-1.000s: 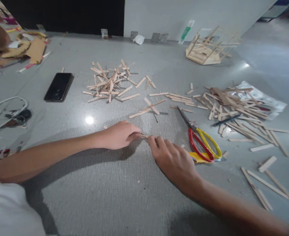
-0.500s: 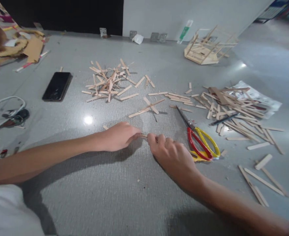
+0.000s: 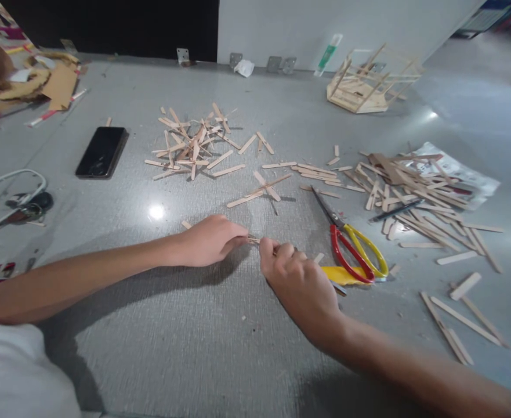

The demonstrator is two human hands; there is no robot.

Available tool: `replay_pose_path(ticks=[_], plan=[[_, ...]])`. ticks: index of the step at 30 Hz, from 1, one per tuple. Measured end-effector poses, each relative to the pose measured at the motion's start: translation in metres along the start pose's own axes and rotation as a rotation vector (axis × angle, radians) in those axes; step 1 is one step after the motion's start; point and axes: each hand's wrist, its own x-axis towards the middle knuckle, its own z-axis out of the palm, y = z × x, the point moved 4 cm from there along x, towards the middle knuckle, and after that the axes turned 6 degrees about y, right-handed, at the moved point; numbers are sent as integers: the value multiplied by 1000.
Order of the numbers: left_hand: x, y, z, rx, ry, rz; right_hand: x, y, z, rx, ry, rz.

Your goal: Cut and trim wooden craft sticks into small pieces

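In the head view, my left hand [image 3: 211,240] is closed, thumb and fingers pinching one end of thin wooden craft sticks [image 3: 253,239]. My right hand [image 3: 301,284] is curled around the other end, knuckles up; most of what lies inside its fingers is hidden. Only a short piece of the sticks shows in the gap between the hands, just above the grey table [image 3: 185,348]. To the right of my right hand, scissors [image 3: 355,247] with one red and one yellow handle rest partly over a yellow flat item [image 3: 340,274]. A small metallic-edged piece [image 3: 339,288] shows beside that hand.
Loose craft sticks form a pile [image 3: 196,142] beyond my hands and another [image 3: 429,197] at right, with a dark pen [image 3: 397,210] on it. A phone [image 3: 102,152] lies at left. An open stick frame [image 3: 359,87] stands at the back; cardboard scraps [image 3: 61,87] lie far left.
My right hand has rotated and drawn slightly inward, uncovering more of the yellow item and the metallic-edged piece. My left hand stays nearly still. Both still grip the sticks.
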Motion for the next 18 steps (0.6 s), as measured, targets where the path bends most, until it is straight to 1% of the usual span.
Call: replay_pose_path(ticks=[4, 7, 10, 12, 15, 18], plan=[[1, -1, -1, 9, -3, 10, 0, -2, 1, -119, -24, -46], [1, -2, -1, 6, -9, 9, -1, -6, 0, -323, -20, -157], [1, -2, -3, -6, -13, 13, -3, -10, -2, -554, 39, -281], [1, -1, -3, -17, -21, 16, -4, -12, -2, -639, 95, -327], [2, -2, -4, -28, -26, 11, -4, -10, -1, -667, 144, -356], [3, -3, -4, -29, -28, -11, -3, -6, 0, -614, 159, -383]])
